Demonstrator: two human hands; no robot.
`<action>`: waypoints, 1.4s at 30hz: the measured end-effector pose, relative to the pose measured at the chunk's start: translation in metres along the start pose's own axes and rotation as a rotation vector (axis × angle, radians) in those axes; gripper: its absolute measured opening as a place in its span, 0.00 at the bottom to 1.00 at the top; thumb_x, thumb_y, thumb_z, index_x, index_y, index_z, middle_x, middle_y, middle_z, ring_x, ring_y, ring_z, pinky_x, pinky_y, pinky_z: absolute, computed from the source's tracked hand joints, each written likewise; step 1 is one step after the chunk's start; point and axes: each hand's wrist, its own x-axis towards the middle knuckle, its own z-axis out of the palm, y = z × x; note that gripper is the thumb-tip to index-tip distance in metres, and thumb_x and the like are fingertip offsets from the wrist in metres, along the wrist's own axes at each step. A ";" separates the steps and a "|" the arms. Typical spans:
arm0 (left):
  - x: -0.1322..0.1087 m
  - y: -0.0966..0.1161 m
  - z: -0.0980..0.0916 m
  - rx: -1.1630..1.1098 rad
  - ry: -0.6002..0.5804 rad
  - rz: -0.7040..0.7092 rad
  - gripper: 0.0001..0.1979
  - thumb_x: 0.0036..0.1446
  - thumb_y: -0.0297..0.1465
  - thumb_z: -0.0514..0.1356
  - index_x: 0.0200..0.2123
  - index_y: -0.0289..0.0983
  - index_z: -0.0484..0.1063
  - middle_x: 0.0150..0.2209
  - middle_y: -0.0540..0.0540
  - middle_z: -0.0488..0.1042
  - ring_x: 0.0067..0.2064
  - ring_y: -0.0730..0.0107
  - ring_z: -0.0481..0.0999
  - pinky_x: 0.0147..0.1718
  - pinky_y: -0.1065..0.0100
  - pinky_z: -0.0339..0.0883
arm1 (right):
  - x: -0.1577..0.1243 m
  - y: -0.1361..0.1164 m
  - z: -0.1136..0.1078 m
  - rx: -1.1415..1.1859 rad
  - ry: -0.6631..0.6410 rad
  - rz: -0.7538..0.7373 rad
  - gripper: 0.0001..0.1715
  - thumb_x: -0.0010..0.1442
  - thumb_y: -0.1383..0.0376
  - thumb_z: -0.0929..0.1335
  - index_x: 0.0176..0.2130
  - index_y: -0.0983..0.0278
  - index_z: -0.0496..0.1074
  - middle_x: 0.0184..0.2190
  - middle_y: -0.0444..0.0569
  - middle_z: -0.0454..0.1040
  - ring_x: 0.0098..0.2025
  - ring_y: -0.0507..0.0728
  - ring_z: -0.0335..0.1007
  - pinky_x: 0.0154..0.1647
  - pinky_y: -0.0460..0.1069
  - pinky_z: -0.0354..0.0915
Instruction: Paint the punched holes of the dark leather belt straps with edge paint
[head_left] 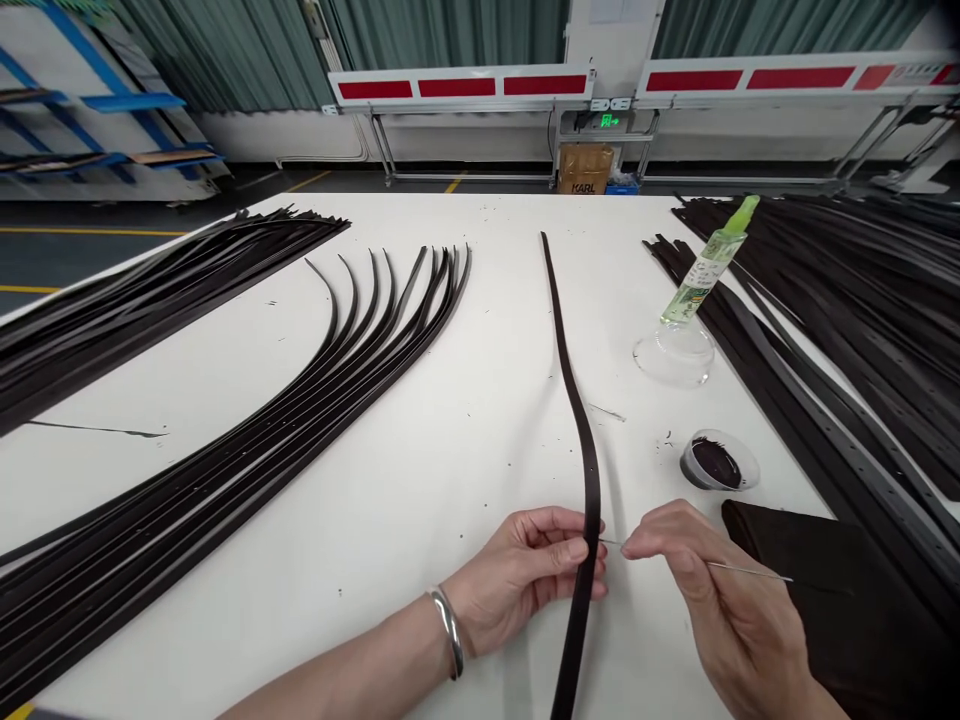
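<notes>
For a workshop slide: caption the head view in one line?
Left hand holds a leather strap, right hand a thin metal tool at its edge.

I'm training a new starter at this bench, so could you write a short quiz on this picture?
1. Which hand holds the thin metal pin near the leather strap: the left hand or the right hand?
2. True or false: the metal bangle is on the right wrist.
3. What is in the small glass dish beside the right hand?

Key:
1. The right hand.
2. False, it is on the left wrist.
3. A dark liquid.
</notes>
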 end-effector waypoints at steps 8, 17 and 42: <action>-0.001 -0.001 0.002 0.016 -0.011 0.017 0.10 0.55 0.28 0.66 0.41 0.33 0.76 0.35 0.44 0.75 0.36 0.72 0.75 0.42 0.64 0.71 | -0.001 0.001 0.002 -0.031 -0.011 -0.040 0.18 0.62 0.79 0.59 0.43 0.62 0.68 0.31 0.47 0.75 0.36 0.54 0.72 0.37 0.51 0.68; 0.000 0.000 0.002 0.028 -0.001 0.024 0.10 0.52 0.30 0.68 0.39 0.35 0.76 0.34 0.45 0.76 0.35 0.71 0.75 0.40 0.64 0.70 | 0.000 0.003 0.004 -0.031 -0.057 -0.109 0.20 0.60 0.82 0.59 0.46 0.63 0.67 0.34 0.49 0.75 0.38 0.54 0.71 0.38 0.52 0.68; -0.001 0.001 0.003 0.001 -0.003 0.013 0.09 0.54 0.29 0.67 0.40 0.34 0.77 0.34 0.45 0.76 0.36 0.71 0.76 0.44 0.63 0.70 | -0.005 0.004 0.007 0.097 0.149 0.621 0.13 0.66 0.58 0.63 0.40 0.61 0.75 0.40 0.49 0.78 0.37 0.54 0.76 0.37 0.48 0.72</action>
